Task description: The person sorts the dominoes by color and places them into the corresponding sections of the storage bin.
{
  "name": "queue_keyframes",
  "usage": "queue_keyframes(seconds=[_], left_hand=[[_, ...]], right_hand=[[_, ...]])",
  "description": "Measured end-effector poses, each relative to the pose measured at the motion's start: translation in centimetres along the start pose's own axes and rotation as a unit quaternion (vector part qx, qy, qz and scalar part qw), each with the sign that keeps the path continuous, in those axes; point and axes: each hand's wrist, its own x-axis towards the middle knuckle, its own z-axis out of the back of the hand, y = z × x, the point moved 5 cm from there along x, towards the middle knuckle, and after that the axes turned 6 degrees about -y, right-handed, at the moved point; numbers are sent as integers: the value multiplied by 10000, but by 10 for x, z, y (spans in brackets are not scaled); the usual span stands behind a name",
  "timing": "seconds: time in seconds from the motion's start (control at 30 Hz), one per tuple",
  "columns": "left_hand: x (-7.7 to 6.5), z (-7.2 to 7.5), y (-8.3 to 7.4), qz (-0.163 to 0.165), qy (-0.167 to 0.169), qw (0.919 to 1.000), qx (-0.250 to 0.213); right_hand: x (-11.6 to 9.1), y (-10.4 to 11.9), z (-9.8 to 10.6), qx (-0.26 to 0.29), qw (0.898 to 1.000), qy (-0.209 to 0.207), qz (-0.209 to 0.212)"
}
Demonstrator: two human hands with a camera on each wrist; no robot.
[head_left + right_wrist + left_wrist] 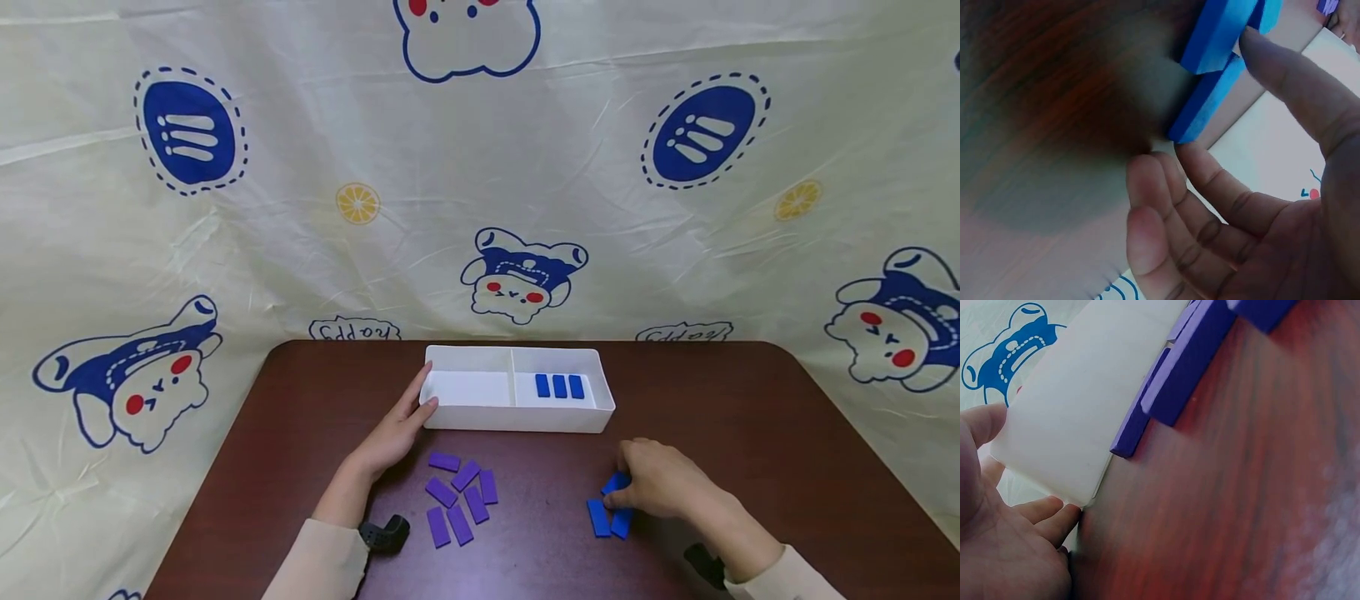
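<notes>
Head view looks forward, down; wrist views closer — right shares its blue blocks (598, 518).

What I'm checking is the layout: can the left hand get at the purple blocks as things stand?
Probably yes: the purple blocks lie uncovered on the table near the left hand, which would likely have to leave the white box first.

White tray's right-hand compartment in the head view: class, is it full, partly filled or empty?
Partly filled: three blue blocks lie side by side in the compartment, with bare space showing beside them.
</notes>
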Motion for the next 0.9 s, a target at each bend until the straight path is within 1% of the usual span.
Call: queue_keyframes(seconds=[0.27, 0.4, 0.63, 0.8, 0.9], left_hand=[[4, -5, -5, -13, 98, 9999, 18], [5, -6, -7, -11, 105, 9999, 24], [4, -5, -7, -36, 14, 10000, 70], [-2, -3, -3, 99, -102, 9998, 154], [-6, -4, -1, 122, -117, 9997, 163]], right_hand=[[0, -6, 3, -2, 9999, -73, -128], [0, -4, 14, -10, 9998, -199, -78], [4, 15, 43, -7, 9973, -662, 309], [10, 30, 54, -83, 9962, -709, 501], [11, 36, 58, -83, 9963, -663, 548]])
